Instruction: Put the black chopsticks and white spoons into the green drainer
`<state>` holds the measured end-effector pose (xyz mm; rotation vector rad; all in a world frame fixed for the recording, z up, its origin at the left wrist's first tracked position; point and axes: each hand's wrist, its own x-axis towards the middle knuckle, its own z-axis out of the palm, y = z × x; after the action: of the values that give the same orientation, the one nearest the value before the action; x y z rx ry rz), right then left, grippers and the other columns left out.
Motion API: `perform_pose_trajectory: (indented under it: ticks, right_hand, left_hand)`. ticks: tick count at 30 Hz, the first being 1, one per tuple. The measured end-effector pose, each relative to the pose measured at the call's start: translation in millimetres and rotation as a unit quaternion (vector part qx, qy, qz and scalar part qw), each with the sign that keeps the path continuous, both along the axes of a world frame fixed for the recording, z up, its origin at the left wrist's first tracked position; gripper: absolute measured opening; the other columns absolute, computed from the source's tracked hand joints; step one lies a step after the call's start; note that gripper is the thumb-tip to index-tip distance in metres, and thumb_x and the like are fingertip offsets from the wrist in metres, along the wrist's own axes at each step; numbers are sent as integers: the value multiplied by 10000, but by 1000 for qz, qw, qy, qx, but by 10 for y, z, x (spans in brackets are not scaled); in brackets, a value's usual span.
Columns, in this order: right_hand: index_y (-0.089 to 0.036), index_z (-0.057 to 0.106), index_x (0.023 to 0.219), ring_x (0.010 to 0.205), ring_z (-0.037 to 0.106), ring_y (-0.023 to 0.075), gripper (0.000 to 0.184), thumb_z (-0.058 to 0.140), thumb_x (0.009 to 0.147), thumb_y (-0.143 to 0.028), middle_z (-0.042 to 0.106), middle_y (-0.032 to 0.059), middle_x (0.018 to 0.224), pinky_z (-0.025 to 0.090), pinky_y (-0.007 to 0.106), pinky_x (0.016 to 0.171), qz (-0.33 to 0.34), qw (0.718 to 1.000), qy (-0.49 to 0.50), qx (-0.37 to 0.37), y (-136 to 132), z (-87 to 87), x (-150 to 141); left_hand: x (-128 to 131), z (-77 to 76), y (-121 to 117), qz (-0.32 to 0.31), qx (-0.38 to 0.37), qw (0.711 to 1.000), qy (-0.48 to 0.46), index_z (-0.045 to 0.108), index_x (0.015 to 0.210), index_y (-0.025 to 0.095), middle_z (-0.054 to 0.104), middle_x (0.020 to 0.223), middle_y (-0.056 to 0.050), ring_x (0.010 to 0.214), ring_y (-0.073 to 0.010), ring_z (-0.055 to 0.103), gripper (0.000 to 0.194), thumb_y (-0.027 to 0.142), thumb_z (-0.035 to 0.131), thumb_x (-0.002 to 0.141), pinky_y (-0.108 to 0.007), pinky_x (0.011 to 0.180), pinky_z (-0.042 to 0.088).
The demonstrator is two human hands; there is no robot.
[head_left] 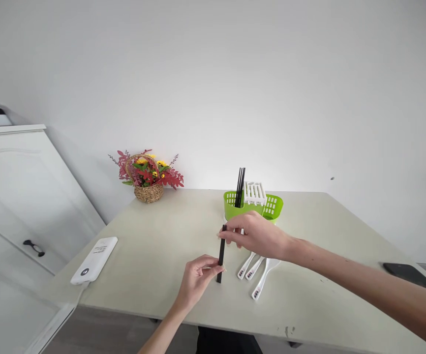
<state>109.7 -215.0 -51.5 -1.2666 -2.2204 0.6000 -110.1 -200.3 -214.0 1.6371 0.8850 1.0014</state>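
A pair of black chopsticks stands nearly upright above the table, its two sticks side by side. My left hand pinches them near the lower end, and my right hand grips the upper end. Just behind my right hand is a green utensil caddy with perforated sides. Several more black chopsticks stand in its left part, and a white slatted rack sits over the middle. White spoons with labelled handles lie below my right hand, partly hidden by it, beside a larger white rice paddle.
The pale table stands against a wall. A wicker basket of artificial flowers is at the back left. On the left edge lies a white power bank with a cable. A dark phone lies at the right. A white cabinet borders the left side.
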Motion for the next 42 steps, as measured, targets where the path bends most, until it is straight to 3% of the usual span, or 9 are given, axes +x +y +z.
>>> perform_pose_trajectory:
  ticks: [5,11,20,24,26,29,31,34,42]
  right_hand:
    - [-239,688,719,621,658,168,415,587,990,-537,719,-5,654,476,300,665,3,1000,-3,-21,11,16,16]
    - [-246,661,852,627,693,141,172,620,975,-358,777,-41,784,494,285,673,-17,999,22,-33,-59,132,-45]
    - [-236,662,794,652,723,143,272,641,943,-461,778,-22,786,499,265,615,-40,997,20,-57,3,300,105]
    - [-212,696,855,667,707,167,424,679,875,-635,784,46,839,504,283,551,-67,994,66,-48,88,668,434]
    - [-201,713,858,656,678,165,465,706,843,-666,778,71,838,508,304,569,-108,990,87,24,110,957,612]
    - [-217,733,868,629,641,143,379,712,880,-595,774,63,834,490,320,596,-233,960,69,143,168,1352,794]
    - [-233,733,855,632,644,142,273,715,909,-500,781,47,851,500,337,633,-286,940,42,184,270,1472,846]
    - [-253,722,809,646,675,173,203,706,920,-422,786,27,838,527,362,661,-289,938,3,192,549,1372,877]
    - [-221,726,856,641,709,150,285,654,917,-490,803,12,870,538,283,570,-209,974,13,90,1313,619,857]
  left_hand:
    - [-23,-54,-21,-8,-10,1000,17,806,868,166,771,925,-98,860,-228,709,304,467,766,877,-298,754,562]
    - [-56,-115,-61,-1,-19,1000,8,796,866,158,761,882,-84,823,-209,707,277,435,776,872,-276,736,559]
    - [-63,-137,-82,26,-39,998,41,806,873,173,803,862,-71,820,-228,746,259,427,819,820,-280,764,573]
    - [-77,-135,-83,26,-39,997,60,817,849,182,801,830,-71,764,-211,725,285,466,785,848,-268,700,545]
    - [-82,-134,-85,11,-41,997,66,818,830,184,796,817,-72,721,-197,705,310,490,771,856,-264,661,524]
    - [-83,-144,-82,-1,-53,996,70,807,800,181,775,754,-61,656,-178,680,338,516,779,841,-260,631,503]
    - [-82,-160,-75,-3,-63,995,73,798,788,180,762,729,-51,628,-166,667,345,520,776,842,-255,622,493]
    - [-84,-195,-63,-7,-64,995,79,792,794,179,759,745,-46,640,-158,662,328,499,762,860,-247,628,485]
    - [-57,-216,-60,-5,-53,988,145,798,806,198,757,758,-27,651,-148,647,269,446,738,890,-236,628,464]
